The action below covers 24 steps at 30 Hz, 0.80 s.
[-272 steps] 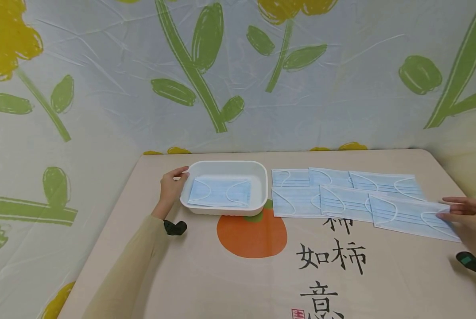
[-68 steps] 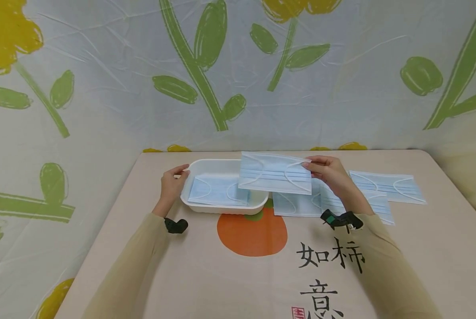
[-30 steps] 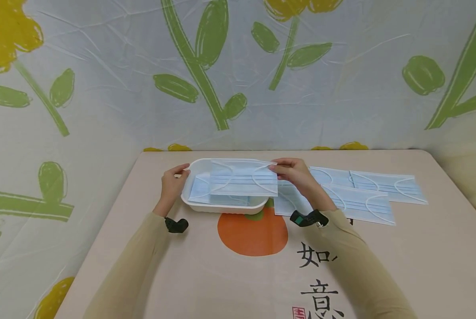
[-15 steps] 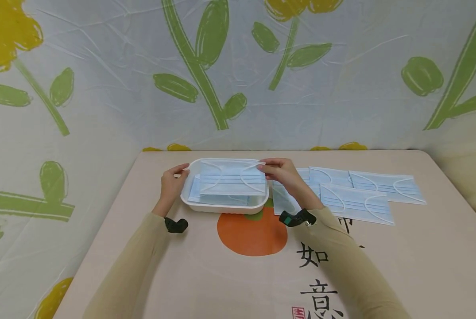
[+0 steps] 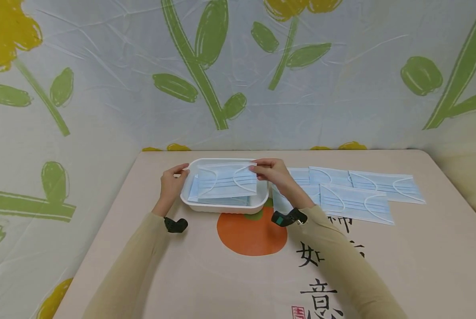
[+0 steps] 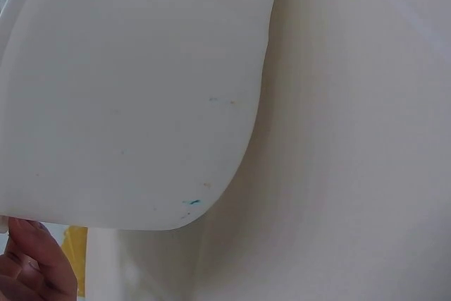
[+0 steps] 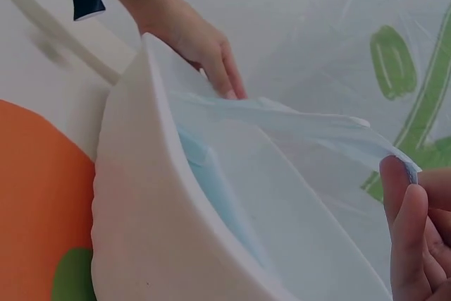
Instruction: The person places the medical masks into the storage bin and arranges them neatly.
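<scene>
A white plastic tray (image 5: 222,210) stands on the table, and my left hand (image 5: 171,186) pinches its left rim. Over the tray my right hand (image 5: 275,176) pinches a light blue face mask (image 5: 226,181) by its upper right corner. This mask slants above the tray floor in the right wrist view, its far end lower than the pinched corner. Beneath it, mostly covered, another blue mask (image 5: 222,200) lies in the tray; whether it is a single one I cannot tell. In the left wrist view the tray's outer wall (image 6: 141,103) fills much of the frame.
Several blue masks (image 5: 355,204) with white ear loops lie overlapping in two rows to the right of the tray, partly behind my right hand. The tablecloth (image 5: 206,274) bears an orange persimmon print (image 5: 245,237) and black characters. A flowered curtain (image 5: 341,97) hangs behind the table.
My right hand has taken the front-row mask at the far right and carried it left over the tray. In the last half second it moved slightly further left. My left hand stays on the rim.
</scene>
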{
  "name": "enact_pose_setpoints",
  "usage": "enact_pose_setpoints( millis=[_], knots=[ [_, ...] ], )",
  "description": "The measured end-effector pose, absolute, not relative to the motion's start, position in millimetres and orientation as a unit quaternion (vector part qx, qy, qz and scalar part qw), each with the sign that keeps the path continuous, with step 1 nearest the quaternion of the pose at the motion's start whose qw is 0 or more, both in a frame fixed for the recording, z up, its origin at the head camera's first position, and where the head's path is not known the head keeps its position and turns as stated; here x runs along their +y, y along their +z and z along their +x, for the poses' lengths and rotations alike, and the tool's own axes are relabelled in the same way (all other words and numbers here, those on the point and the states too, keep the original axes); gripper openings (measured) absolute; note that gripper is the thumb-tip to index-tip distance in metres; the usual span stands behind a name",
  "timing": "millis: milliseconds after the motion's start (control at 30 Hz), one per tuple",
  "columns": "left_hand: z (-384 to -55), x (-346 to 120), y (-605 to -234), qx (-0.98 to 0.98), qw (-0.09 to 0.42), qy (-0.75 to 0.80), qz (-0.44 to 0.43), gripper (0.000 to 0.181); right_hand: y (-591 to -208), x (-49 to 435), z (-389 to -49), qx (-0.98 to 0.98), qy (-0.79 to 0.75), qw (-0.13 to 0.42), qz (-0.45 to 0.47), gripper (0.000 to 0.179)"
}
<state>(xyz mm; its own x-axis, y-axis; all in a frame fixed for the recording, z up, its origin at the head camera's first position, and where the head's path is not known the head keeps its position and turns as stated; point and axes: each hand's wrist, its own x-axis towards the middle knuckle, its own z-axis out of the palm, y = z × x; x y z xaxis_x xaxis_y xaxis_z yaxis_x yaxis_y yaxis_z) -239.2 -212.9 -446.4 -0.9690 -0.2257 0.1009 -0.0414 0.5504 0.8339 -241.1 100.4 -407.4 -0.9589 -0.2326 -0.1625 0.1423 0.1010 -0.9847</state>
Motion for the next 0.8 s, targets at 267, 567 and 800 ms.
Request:
enact_pose_setpoints(
  millis=[267, 567, 800],
  knots=[
    [-239.0, -213.3, -445.7, -0.871, 0.096, -0.474, 0.079, 0.03, -407.3, 87.8, -242.7, 0.727, -0.672, 0.142, -0.015, 0.038],
    [-240.0, -213.2, -446.5, -0.87, 0.094, -0.477, 0.08, 0.03, -404.3, 76.4, -242.6, 0.727, -0.671, 0.148, -0.01, 0.036],
    [-238.4, -212.7, -445.8, -0.872, 0.099, -0.472, 0.078, 0.029, -407.8, 72.4, -242.9, 0.743, -0.653, 0.148, -0.022, 0.035]
  ],
)
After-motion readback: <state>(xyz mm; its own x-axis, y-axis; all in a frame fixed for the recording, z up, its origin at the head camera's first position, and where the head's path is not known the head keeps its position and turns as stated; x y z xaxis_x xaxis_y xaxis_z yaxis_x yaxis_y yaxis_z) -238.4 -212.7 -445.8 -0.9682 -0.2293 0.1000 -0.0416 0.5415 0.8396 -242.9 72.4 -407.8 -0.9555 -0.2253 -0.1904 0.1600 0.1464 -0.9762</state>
